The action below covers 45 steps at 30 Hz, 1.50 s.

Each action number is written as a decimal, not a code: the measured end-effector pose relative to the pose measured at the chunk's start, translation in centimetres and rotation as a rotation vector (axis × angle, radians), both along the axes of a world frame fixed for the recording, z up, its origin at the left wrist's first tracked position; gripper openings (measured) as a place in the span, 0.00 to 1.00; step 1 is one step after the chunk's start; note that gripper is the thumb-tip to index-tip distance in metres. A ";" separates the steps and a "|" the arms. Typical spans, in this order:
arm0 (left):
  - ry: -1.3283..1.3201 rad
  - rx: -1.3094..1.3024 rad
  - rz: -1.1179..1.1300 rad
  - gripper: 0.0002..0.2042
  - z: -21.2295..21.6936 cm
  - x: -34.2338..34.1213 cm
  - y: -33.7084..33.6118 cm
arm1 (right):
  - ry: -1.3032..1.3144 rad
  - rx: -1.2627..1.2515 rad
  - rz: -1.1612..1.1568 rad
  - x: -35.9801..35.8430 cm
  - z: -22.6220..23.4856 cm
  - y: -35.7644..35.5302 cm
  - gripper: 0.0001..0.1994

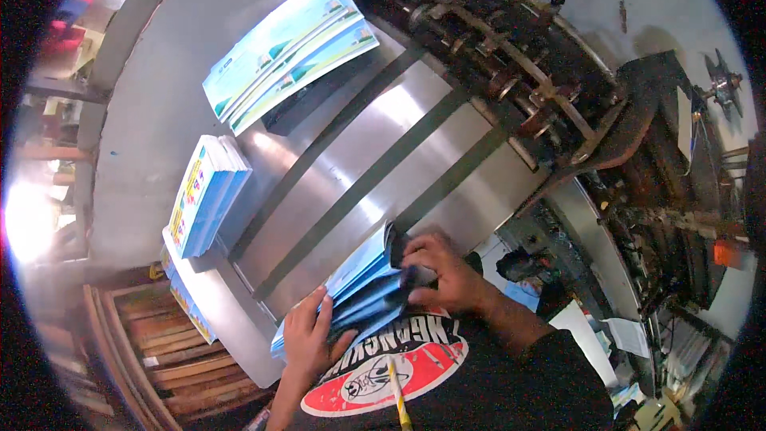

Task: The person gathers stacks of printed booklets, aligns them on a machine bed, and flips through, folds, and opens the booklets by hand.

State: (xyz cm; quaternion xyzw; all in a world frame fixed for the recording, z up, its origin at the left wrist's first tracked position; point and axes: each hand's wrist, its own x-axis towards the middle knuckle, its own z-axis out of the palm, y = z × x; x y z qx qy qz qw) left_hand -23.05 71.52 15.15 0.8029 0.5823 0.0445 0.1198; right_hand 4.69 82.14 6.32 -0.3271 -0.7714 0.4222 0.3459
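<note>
Close in front of my body is a loose bundle of blue printed paper sheets (361, 281), its layers fanned apart and dark at the right end. My left hand (307, 334) holds the bundle's left end, fingers on top and thumb along the near side. At the other end my right hand (448, 275) grips the edge with bent fingers, slightly blurred. Beyond them, light blue and green printed sheets (279, 56) lie overlapping on the machine's far left part. A neat stack of printed booklets or folded sheets (209, 191) stands on the left.
A shiny metal feed table (351, 168) with dark belts (363, 187) slopes away before me. Dark rollers and rods (503, 64) run along its far right side. At the lower left is a wooden rack (179, 343); papers (626, 337) lie at the right.
</note>
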 end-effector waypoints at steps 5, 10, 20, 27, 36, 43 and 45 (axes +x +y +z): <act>0.032 -0.043 -0.014 0.36 1.0 -1.0 -0.3 | 0.052 -0.443 0.141 -2.7 3.2 1.1 0.20; -0.081 -0.039 0.047 0.34 1.6 -2.3 -0.9 | -0.229 -0.508 -0.057 -7.0 7.0 -0.7 0.29; -0.015 0.033 -0.029 0.31 1.4 -6.1 -2.4 | -0.051 -0.612 -0.287 -12.6 4.9 -4.1 0.26; -0.074 0.062 0.022 0.29 1.2 -7.2 -2.9 | 0.075 -1.002 -0.168 -12.9 4.8 -4.1 0.19; -0.074 -0.020 0.007 0.29 3.8 -10.2 -5.9 | 0.072 -1.182 -0.212 -14.7 8.0 -7.1 0.21; -0.151 0.031 0.025 0.29 6.8 -12.9 -10.5 | 0.239 -1.172 -0.091 -16.0 8.7 -10.7 0.25; -0.147 0.071 0.038 0.30 7.0 -13.4 -12.1 | 0.092 -1.243 -0.145 -14.7 6.2 -11.3 0.31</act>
